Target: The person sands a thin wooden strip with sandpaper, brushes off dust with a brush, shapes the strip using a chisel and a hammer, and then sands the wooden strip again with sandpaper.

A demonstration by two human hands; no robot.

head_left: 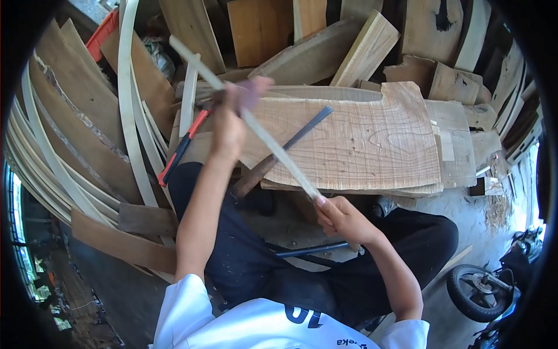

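Head view: two hands on a slim wooden strip above a rough slab

The left hand point(229, 125), blurred, closes its fingers around a purplish pad point(249, 96) against the wooden strip point(276, 148). The right hand point(346, 220) pinches the strip's lower end between thumb and curled fingers. The strip slants between both hands, its far end jutting beyond the left fingers.

Beneath and beyond the right fingers lies a broad grained slab point(372, 145), stacked on other boards and notched along its far edge. A long-bladed tool point(299, 131) crosses it between the two sets of fingers, its brown handle overhanging the near edge. Just left of the left fingers rests a red-and-black handled tool point(185, 145). Curved pale strips point(125, 87) crowd farther left; upright boards point(260, 32) fill the space beyond. Well right of the right fingers, a motorcycle wheel point(476, 292) stands on the grey floor point(427, 215).

Past the left fingers, a translucent plastic bag point(158, 55) sits among boards; its contents cannot be made out.
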